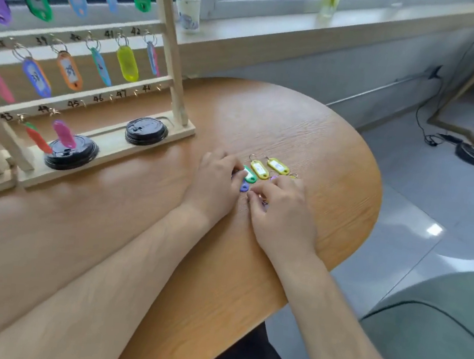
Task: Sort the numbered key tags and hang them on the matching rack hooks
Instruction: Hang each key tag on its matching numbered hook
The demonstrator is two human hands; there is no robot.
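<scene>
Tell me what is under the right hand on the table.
A purple tag pokes out beyond the right hand, and a printed label corner shows beneath it. The rest is covered; numbers unreadable.

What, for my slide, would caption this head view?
The left hand and right hand finger key tags on a wooden table beside the numbered rack.

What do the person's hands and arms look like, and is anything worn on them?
The left hand and right hand are bare, without gloves. The left forearm and right forearm are uncovered, no sleeve in view. No watch, ring or bracelet shows.
</scene>
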